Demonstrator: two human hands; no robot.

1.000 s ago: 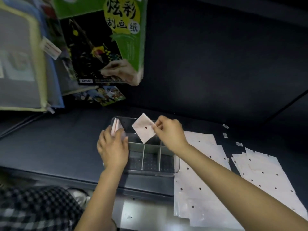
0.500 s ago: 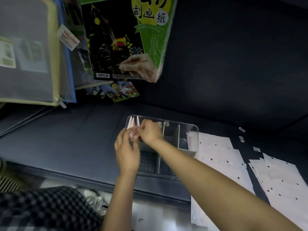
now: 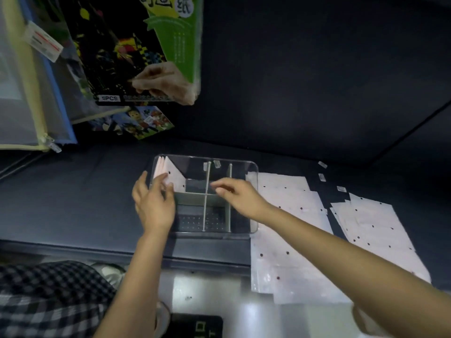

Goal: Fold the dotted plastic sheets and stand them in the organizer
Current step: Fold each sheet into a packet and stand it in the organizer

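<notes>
A clear plastic organizer with white dividers sits on the dark table. Several folded dotted sheets stand in its far left compartment. My left hand is at the organizer's left wall, fingers straight and touching the folded sheets. My right hand hovers over the middle compartments with relaxed fingers and holds nothing. To the right of the organizer, flat dotted plastic sheets lie in overlapping stacks, with a second stack farther right.
A green and black scratch-paper pack and zip folders lean at the back left. Small white labels lie on the table behind the sheets. The table's front edge runs below the organizer.
My right hand put the folded sheet into the far left compartment, let go and drew back to the right over the middle. My left hand stays by the folded sheets.
</notes>
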